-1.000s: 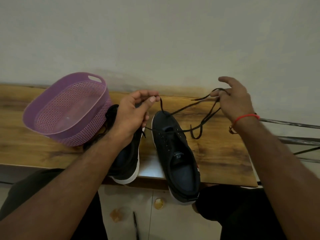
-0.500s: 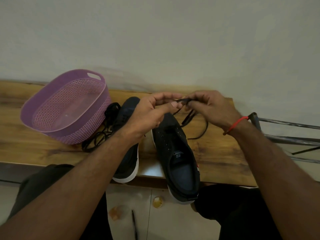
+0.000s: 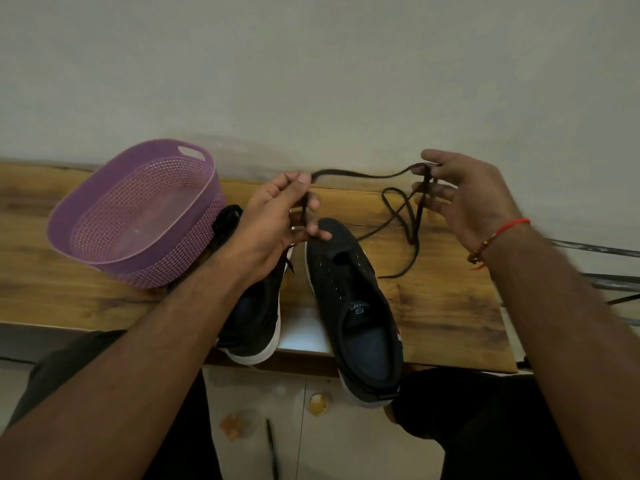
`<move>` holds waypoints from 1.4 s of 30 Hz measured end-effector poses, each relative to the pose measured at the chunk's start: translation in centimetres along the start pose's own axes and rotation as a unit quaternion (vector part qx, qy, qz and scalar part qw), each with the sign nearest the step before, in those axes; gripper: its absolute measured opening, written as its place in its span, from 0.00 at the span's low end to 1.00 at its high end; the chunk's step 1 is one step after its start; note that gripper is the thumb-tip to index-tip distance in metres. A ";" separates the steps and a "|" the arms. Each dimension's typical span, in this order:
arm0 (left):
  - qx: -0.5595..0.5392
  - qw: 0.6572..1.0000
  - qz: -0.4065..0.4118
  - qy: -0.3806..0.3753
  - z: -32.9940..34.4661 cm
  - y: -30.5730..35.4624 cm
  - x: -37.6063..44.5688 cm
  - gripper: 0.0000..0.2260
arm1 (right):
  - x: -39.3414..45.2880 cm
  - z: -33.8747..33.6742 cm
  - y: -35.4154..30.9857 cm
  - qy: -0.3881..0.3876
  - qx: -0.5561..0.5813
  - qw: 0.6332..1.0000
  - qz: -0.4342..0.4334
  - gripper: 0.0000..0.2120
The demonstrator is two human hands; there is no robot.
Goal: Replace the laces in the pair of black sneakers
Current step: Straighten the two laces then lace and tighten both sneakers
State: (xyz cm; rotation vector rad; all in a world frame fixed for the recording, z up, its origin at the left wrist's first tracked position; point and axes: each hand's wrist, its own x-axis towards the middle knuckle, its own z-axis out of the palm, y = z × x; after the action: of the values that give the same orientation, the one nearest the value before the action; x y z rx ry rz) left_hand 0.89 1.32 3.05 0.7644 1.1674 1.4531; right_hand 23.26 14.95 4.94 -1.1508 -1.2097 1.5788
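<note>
Two black sneakers with white soles lie on the wooden table [image 3: 450, 306]. The right sneaker [image 3: 356, 306] has bare eyelets and its heel hangs over the front edge. The left sneaker [image 3: 254, 320] is mostly hidden under my left forearm. A black lace [image 3: 363, 175] stretches in the air between my hands. My left hand [image 3: 277, 216] pinches one part of it above the sneakers' toes. My right hand [image 3: 464, 195] holds the other part at the far right, and loops of the lace hang down onto the table.
A purple perforated plastic basket [image 3: 104, 216] stands at the left, by the wall. Another black lace [image 3: 223, 220] lies bunched between the basket and the left sneaker. Thin metal rods [image 3: 602, 252] stick out at the right. Tiled floor shows below the table.
Half a second ago my hands met above the right sneaker's toe. They have since drawn apart, the right hand moving right, and the lace now spans between them.
</note>
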 end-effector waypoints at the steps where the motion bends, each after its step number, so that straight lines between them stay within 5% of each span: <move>1: -0.009 1.000 -0.001 0.013 -0.2 0.1 0.1 0.06 | -0.1 0.1 0.0 0.002 0.006 1.000 -0.001 0.13; 11: 0.062 0.998 0.022 0.016 0.1 -0.7 -0.1 0.13 | -1.1 1.2 0.1 -0.014 -0.007 1.000 0.026 0.18; 14: 0.052 0.997 0.012 -0.049 0.8 -0.8 -0.6 0.14 | -2.0 1.9 0.6 -0.074 -0.052 0.989 0.114 0.09; 17: 0.058 0.986 -0.027 -0.157 1.8 -1.0 -1.2 0.16 | -2.6 3.1 1.8 -0.178 -0.083 0.963 0.185 0.16; 21: 0.096 0.964 -0.097 -0.229 2.7 -1.5 -1.9 0.15 | -3.1 4.4 2.1 -0.175 0.099 0.970 0.138 0.04; 24: 0.067 0.973 -0.162 -0.149 2.8 -1.9 -1.6 0.20 | -2.9 3.8 1.3 -0.181 0.148 0.964 0.130 0.08; 28: -0.031 0.968 -0.211 -0.130 2.2 -2.7 -0.7 0.39 | -4.0 3.5 0.6 -0.354 0.000 0.925 0.137 0.07; 31: -0.122 0.978 -0.159 -0.050 2.2 -2.7 -0.3 0.27 | -4.5 3.6 0.5 -0.432 -0.059 0.886 0.157 0.07; 33: -0.132 0.982 -0.122 0.056 1.7 -2.6 0.2 0.13 | -4.2 3.3 0.2 -0.419 -0.073 0.891 0.161 0.07; 36: -0.020 0.987 -0.064 0.149 0.6 -2.3 0.7 0.11 | -3.6 2.8 0.5 -0.316 -0.065 0.933 0.157 0.06; 39: 0.031 0.987 -0.045 0.149 0.6 -1.7 0.4 0.11 | -2.6 3.2 1.3 -0.117 0.077 0.983 0.119 0.07; 42: -0.025 0.988 -0.059 0.137 0.7 -1.0 0.1 0.12 | -1.6 3.0 1.7 0.021 0.181 0.979 0.093 0.09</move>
State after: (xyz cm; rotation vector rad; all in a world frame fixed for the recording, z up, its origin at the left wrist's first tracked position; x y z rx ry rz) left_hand 1.88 1.54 2.30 0.4612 1.3550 1.5141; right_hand 20.60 12.43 3.94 -1.0736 -0.7608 1.8146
